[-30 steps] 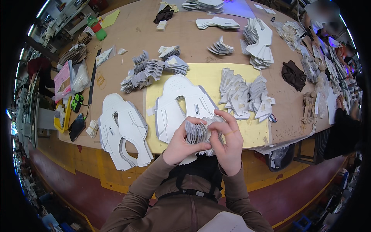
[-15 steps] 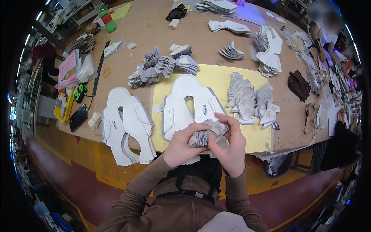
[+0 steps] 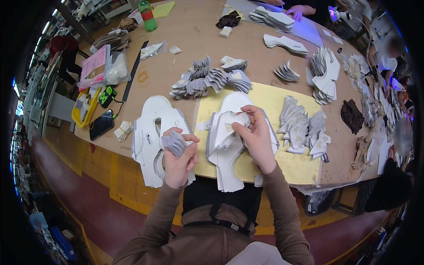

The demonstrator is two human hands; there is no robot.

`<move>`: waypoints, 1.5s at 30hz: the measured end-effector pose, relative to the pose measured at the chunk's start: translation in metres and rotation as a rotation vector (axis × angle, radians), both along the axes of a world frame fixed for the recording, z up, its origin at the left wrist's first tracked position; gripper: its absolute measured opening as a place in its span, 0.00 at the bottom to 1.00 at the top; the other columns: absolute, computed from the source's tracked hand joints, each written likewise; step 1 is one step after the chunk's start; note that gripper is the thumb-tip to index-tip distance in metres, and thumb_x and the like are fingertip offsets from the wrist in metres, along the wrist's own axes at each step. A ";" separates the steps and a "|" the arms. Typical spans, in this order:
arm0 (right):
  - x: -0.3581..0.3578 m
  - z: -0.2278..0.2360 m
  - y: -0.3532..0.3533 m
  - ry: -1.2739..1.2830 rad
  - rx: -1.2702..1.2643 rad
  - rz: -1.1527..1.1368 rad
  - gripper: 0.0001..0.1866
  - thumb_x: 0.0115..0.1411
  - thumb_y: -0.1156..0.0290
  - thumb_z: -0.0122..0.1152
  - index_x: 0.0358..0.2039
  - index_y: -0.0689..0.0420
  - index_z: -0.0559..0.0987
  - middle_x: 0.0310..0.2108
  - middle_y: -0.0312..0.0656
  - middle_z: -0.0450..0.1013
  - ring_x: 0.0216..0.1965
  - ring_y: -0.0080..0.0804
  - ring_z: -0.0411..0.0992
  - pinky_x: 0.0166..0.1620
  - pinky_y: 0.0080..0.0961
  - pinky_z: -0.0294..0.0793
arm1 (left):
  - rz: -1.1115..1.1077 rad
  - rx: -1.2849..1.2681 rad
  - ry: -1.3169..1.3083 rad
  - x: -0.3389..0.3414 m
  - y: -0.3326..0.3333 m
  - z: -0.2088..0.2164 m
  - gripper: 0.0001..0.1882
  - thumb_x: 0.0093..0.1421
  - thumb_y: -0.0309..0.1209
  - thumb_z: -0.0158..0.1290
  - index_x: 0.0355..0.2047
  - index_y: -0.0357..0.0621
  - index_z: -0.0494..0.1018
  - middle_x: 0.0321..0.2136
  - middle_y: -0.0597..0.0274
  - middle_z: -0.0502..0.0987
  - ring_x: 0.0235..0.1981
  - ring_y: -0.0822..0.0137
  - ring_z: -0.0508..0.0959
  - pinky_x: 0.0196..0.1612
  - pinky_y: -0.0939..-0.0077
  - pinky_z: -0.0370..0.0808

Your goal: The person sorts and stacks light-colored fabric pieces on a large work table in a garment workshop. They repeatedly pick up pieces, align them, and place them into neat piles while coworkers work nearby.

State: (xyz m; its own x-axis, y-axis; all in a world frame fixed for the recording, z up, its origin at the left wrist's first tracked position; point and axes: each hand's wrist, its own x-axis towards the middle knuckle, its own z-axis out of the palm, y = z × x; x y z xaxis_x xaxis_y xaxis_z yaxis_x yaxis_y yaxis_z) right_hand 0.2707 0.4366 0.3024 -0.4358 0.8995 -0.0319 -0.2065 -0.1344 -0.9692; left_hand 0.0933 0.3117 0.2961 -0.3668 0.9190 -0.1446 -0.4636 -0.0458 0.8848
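Note:
My left hand [image 3: 180,164] is closed round a small stack of grey-edged cut pieces [image 3: 173,143], held over the left stack of large white shoe-upper pieces [image 3: 150,124]. In my right hand [image 3: 257,136], thumb and fingers pinch a few white cut pieces [image 3: 226,130], fanned slightly apart. These hang above the second stack of large white shoe-upper pieces [image 3: 227,170], partly covering it. My two hands are apart. To the right, loose piles of small white and grey cut pieces [image 3: 293,119] lie on a yellow sheet [image 3: 260,170].
Banded grey bundles [image 3: 207,79] sit beyond the stacks. A phone [image 3: 102,125], a yellow tray [image 3: 80,115] and a green bottle [image 3: 147,17] stand at the left. Dark cloth [image 3: 352,116] lies at right. Another person's hand [image 3: 300,10] is at the far edge.
My hands have separated: the left moved left with the grey stack, the right stayed over the middle with white pieces. The whole view has shifted, so the table sits further right.

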 end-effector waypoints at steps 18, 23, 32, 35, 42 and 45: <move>0.006 -0.005 -0.017 -0.382 0.610 -0.051 0.19 0.55 0.84 0.54 0.49 0.63 0.72 0.57 0.53 0.67 0.58 0.44 0.66 0.53 0.33 0.72 | -0.148 -0.028 -0.184 -0.013 -0.007 0.006 0.31 0.65 0.26 0.49 0.66 0.48 0.51 0.48 0.54 0.71 0.38 0.66 0.74 0.38 0.77 0.72; 0.032 0.017 -0.041 0.149 0.301 0.068 0.23 0.56 0.82 0.56 0.54 0.61 0.71 0.65 0.50 0.56 0.67 0.43 0.55 0.59 0.35 0.70 | -0.388 0.005 -0.326 0.026 0.004 0.008 0.27 0.64 0.24 0.51 0.63 0.41 0.57 0.49 0.54 0.72 0.42 0.67 0.75 0.42 0.76 0.71; 0.066 0.043 -0.052 -0.392 0.764 0.151 0.22 0.52 0.71 0.64 0.48 0.61 0.77 0.50 0.50 0.73 0.55 0.45 0.71 0.53 0.35 0.74 | -0.895 -0.187 0.298 0.065 0.025 0.009 0.18 0.61 0.27 0.56 0.50 0.31 0.71 0.51 0.58 0.71 0.49 0.68 0.74 0.52 0.77 0.70; 0.073 0.052 -0.057 -0.494 0.991 0.119 0.18 0.52 0.72 0.63 0.45 0.60 0.79 0.48 0.47 0.75 0.50 0.42 0.74 0.52 0.35 0.75 | -0.712 0.161 0.420 0.071 0.033 0.012 0.19 0.57 0.28 0.57 0.48 0.32 0.72 0.44 0.60 0.75 0.45 0.64 0.76 0.50 0.75 0.71; 0.086 0.059 -0.071 -0.285 1.174 0.247 0.16 0.53 0.74 0.60 0.43 0.59 0.80 0.40 0.39 0.78 0.36 0.33 0.78 0.36 0.26 0.78 | -0.829 -0.156 0.240 0.104 0.059 0.018 0.17 0.61 0.22 0.54 0.50 0.34 0.71 0.39 0.61 0.78 0.35 0.72 0.77 0.41 0.82 0.73; 0.096 0.056 -0.076 -0.200 1.066 0.337 0.16 0.52 0.75 0.63 0.43 0.59 0.81 0.38 0.39 0.79 0.33 0.33 0.79 0.34 0.26 0.78 | -0.660 -0.173 -0.043 0.102 0.071 0.013 0.16 0.62 0.26 0.57 0.48 0.32 0.72 0.32 0.64 0.79 0.28 0.78 0.74 0.35 0.83 0.72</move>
